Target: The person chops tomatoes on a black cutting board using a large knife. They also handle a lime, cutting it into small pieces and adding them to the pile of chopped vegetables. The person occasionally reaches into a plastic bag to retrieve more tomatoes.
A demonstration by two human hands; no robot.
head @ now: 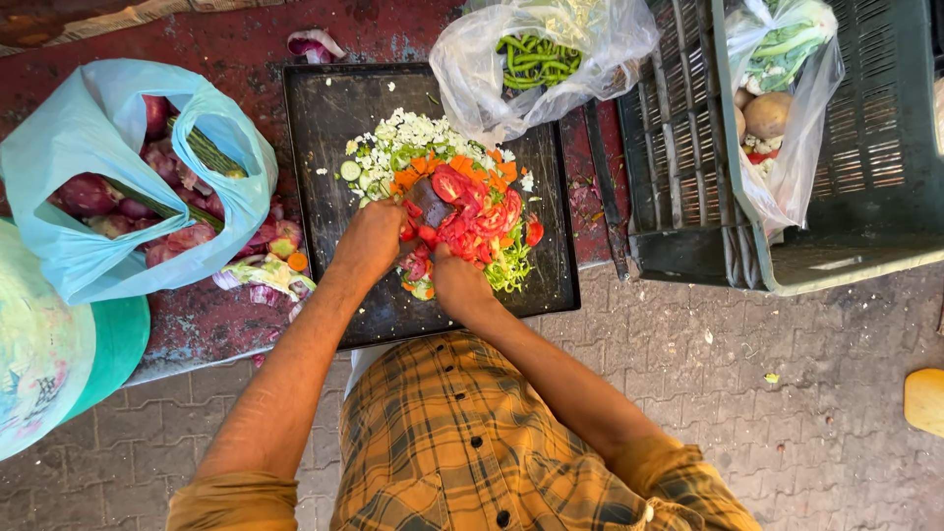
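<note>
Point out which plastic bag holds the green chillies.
The clear bag at the black tray's top right corner; the blue bag holds red onions.

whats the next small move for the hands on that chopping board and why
Probably another short cut through the tomato pieces. The left hand grips a dark-bladed knife over the red pile, the right hand presses at its near edge, and several red pieces look bigger than the finely cut carrot and white bits on the black board.
</note>
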